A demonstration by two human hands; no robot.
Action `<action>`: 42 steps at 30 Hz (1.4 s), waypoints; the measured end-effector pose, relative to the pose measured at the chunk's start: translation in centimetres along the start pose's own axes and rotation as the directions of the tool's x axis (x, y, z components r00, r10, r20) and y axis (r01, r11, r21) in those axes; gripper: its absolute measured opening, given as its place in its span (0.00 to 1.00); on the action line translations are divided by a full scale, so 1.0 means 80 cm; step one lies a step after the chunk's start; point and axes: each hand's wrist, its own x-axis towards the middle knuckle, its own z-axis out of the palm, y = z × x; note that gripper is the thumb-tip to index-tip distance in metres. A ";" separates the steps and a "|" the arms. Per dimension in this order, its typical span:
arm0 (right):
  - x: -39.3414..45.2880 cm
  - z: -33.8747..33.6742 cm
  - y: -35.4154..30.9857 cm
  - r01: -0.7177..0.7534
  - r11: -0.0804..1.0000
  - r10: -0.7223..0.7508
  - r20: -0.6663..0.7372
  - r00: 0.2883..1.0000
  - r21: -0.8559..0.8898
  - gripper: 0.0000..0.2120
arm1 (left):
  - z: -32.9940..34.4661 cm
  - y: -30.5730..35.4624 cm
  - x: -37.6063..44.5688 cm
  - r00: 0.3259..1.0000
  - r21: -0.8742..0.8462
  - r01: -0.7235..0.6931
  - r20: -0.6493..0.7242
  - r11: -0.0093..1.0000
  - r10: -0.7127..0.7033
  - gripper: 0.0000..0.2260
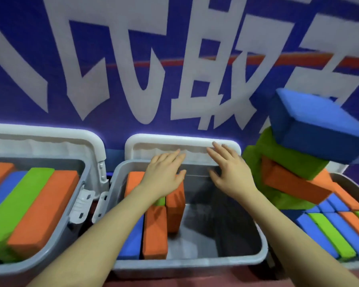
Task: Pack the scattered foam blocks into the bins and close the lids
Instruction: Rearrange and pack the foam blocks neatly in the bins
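Three grey bins stand in a row. The middle bin [191, 263] holds orange blocks [155, 233] and a blue block [132, 239] along its left side; its right half is bare. Its white lid [180, 141] stands open behind it. My left hand [164, 172] and my right hand [228, 168] reach over the bin toward the lid, fingers straight, fingertips at the lid's lower edge; neither hand holds anything. The left bin [29, 266] is full of orange, green and blue blocks. The right bin [350, 183] also holds several blocks.
At the right, a blue block [319, 125], a green block [288, 160] and an orange block [294, 183] pile up above the right bin. The left bin's white lid [50, 135] stands open. A blue banner with white characters [153, 59] fills the background.
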 end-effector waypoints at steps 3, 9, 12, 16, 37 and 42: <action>0.009 -0.058 0.009 0.033 0.997 -0.047 -0.241 0.969 -0.064 0.26 | -0.043 0.031 0.026 0.991 0.007 -0.102 -0.091 0.995 0.102 0.26; 0.001 -0.149 0.048 -0.108 0.988 0.037 -0.505 0.863 -0.112 0.23 | -0.090 0.108 0.075 0.951 0.076 -0.282 -0.108 0.956 0.289 0.31; -0.018 -0.169 0.091 -0.213 0.965 0.122 -0.454 0.883 -0.154 0.28 | -0.098 0.150 0.097 0.927 0.096 -0.354 -0.096 0.930 0.363 0.34; -0.047 -0.170 0.140 -0.329 0.904 0.234 -0.329 0.915 -0.271 0.41 | -0.092 0.202 0.129 0.889 0.163 -0.426 -0.106 0.890 0.445 0.41; -0.025 -0.174 0.104 0.082 0.961 -0.239 -0.640 0.731 -0.265 0.31 | -0.118 0.155 0.116 0.581 0.478 -0.479 -0.456 0.736 0.674 0.42; 0.002 -0.176 0.072 0.188 0.963 -0.269 -0.634 0.725 -0.193 0.29 | -0.135 0.120 0.103 0.523 0.570 -0.401 -0.501 0.717 0.690 0.27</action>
